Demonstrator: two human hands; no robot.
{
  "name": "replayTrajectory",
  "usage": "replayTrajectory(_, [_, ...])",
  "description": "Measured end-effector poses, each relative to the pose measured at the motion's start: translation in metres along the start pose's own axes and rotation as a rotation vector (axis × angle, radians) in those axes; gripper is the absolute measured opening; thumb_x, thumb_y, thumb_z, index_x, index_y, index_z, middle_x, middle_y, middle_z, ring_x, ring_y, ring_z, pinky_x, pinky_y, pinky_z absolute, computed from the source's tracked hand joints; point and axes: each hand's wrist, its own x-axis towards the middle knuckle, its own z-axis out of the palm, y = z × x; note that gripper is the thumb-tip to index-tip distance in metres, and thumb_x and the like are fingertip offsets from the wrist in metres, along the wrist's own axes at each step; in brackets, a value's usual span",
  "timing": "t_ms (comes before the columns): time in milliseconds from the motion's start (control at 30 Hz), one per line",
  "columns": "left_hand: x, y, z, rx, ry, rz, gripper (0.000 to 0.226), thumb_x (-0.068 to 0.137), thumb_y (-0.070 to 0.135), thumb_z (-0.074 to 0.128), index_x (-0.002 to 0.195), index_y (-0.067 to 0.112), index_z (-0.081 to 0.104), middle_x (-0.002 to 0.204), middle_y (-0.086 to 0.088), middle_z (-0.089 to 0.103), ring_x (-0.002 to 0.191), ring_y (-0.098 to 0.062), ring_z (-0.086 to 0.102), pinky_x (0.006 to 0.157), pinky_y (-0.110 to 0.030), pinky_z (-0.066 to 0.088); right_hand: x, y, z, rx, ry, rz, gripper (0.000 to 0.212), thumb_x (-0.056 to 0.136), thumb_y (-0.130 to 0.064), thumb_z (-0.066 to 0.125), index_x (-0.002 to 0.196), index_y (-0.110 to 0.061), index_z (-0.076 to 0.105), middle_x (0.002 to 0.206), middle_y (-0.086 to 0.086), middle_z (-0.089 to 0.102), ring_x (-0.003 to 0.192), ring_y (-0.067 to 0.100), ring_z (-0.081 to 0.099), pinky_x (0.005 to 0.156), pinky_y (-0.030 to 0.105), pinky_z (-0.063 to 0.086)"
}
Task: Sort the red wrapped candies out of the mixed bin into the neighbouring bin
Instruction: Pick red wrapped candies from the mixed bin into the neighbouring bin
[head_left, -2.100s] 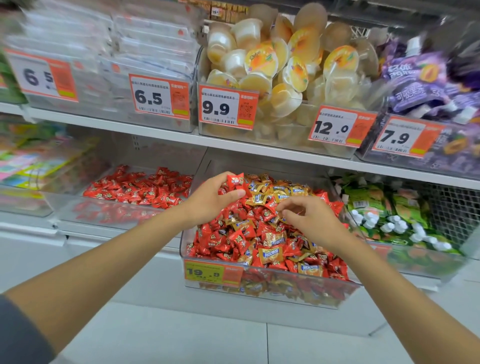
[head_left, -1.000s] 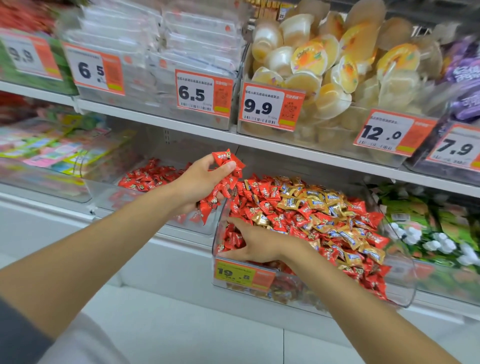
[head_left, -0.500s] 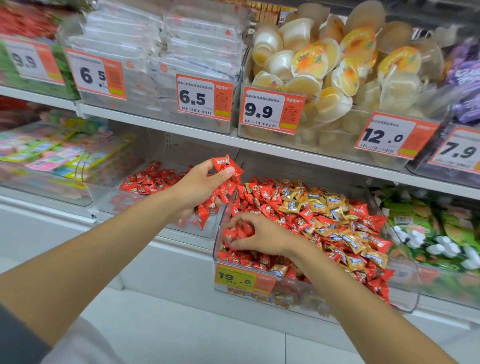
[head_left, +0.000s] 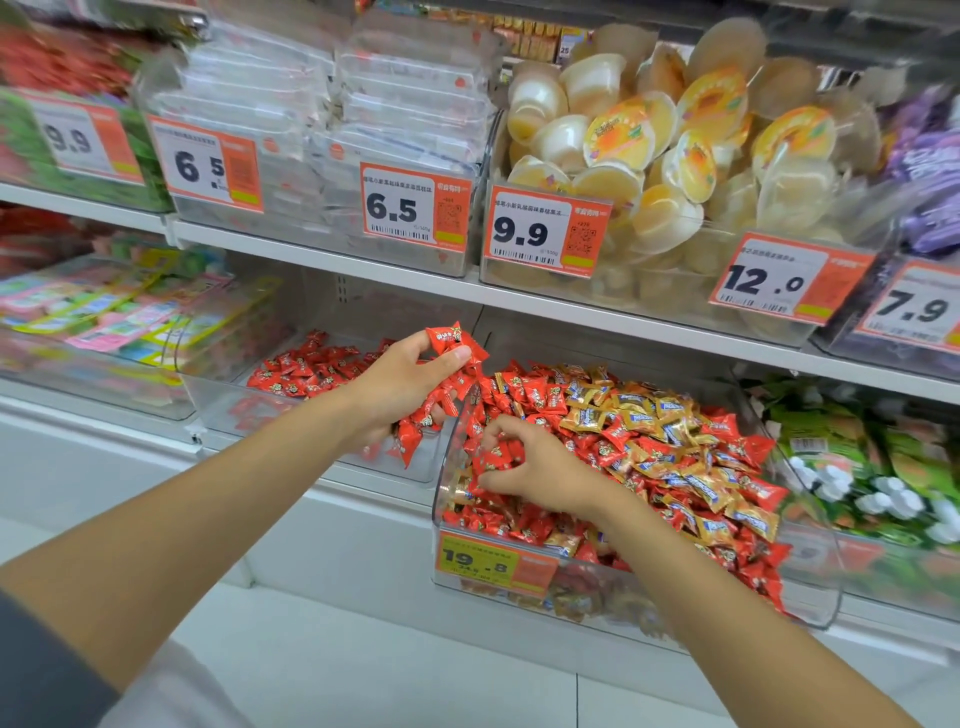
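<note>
We see the left hand (head_left: 400, 395) clutching a full bunch of red wrapped candies (head_left: 451, 336), likely as a store, at the edge of the neighbouring bin (head_left: 208, 395) just beyond its knuckles, while the right hand (head_left: 530, 467) pinches another red one from the mixed bin (head_left: 810, 571) beneath its fingers.

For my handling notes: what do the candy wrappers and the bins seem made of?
Wrappers: probably thin glossy plastic film; they shine and crease sharply. Bins: clear rigid plastic, perhaps acrylic; candies show through the smooth walls.
</note>
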Motion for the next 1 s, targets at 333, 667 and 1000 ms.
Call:
replayTrajectory(333, [-0.016, 0.004, -0.027, -0.039, 0.04, -0.01, 0.026, 0.095, 0.032, 0.058, 0.113, 0.013, 0.058, 0.081, -0.006, 0.064, 0.046, -0.01, 0.056, 0.043, -0.021, 0.045, -0.029, -0.019, -0.036, 0.41, 0.312, 0.147, 0.024, 0.086, -0.003, 0.069, 0.088, -0.018, 0.05, 0.076, 0.005, 0.052, 0.048, 0.009, 0.044, 0.042, 0.021, 0.035])
replayTrajectory(667, [-0.017, 0.0, -0.075, -0.011, 0.105, 0.011, 0.017, 0.097, 0.027, 0.056, 0.106, 0.014, 0.06, 0.073, -0.006, 0.062, 0.044, -0.01, 0.055, 0.042, -0.02, 0.046, 0.009, -0.076, -0.018, 0.286, 0.232, 0.095, 0.023, 0.081, -0.003, 0.071, 0.084, -0.019, 0.055, 0.072, 0.004, 0.056, 0.051, 0.012, 0.051, 0.039, 0.021, 0.035])
replayTrajectory(1000, [0.077, -0.059, -0.166, 0.106, 0.364, 0.002, 0.012, 0.096, 0.025, 0.058, 0.093, 0.013, 0.059, 0.067, -0.014, 0.059, 0.042, -0.018, 0.052, 0.04, -0.024, 0.041, 0.168, -0.095, 0.044, 0.044, 0.207, 0.102, 0.022, 0.076, -0.007, 0.071, 0.078, -0.015, 0.051, 0.063, 0.005, 0.052, 0.036, 0.009, 0.04, 0.037, 0.02, 0.035])
